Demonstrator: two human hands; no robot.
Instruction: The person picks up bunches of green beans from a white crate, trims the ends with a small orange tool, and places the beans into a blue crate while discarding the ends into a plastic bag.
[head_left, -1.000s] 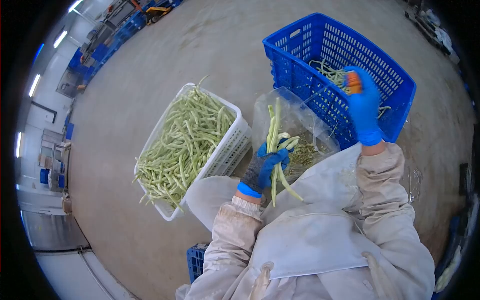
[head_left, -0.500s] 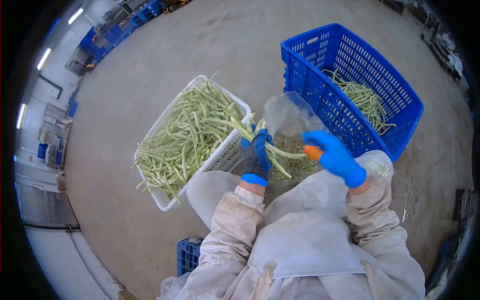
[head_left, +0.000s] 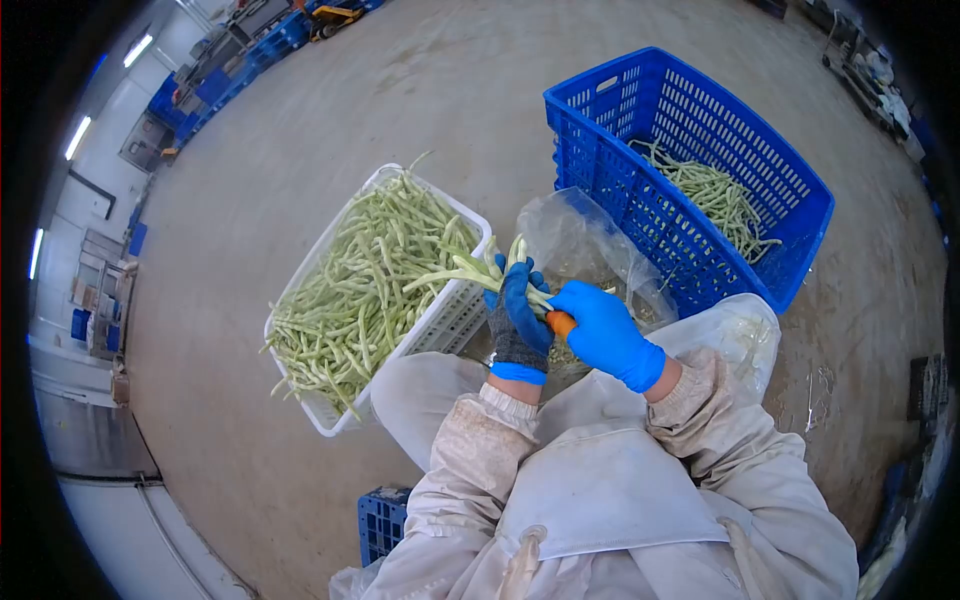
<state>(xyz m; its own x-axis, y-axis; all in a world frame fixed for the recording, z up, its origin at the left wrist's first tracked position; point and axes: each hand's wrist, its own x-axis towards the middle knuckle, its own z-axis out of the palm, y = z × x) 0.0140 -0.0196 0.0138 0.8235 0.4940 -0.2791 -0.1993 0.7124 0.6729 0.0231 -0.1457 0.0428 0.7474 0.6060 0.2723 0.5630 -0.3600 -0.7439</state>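
My left hand (head_left: 520, 325), in a blue and dark grey glove, is closed around a small bunch of long green beans (head_left: 470, 272). Their pale ends stick out above its fingers and to the left. My right hand (head_left: 610, 338), gloved in blue, meets the bunch at its right end, fingers pressed together on the bean tips. On its thumb side shows a short orange piece (head_left: 562, 323); I cannot tell whether it is a thumb cover or a handle. Left of my hands, a white crate (head_left: 440, 318) is heaped with green beans (head_left: 370, 280).
A blue slotted crate (head_left: 660, 215) at the right holds a smaller pile of beans (head_left: 715, 200). Between the crates lies a clear plastic bag (head_left: 570, 230) with small green scraps. Another blue crate (head_left: 380, 525) stands low at the left, beside my leg.
My right hand has moved left, from apart over the plastic bag to the bunch's right end. My left hand keeps hold of the beans. The view has shifted slightly.
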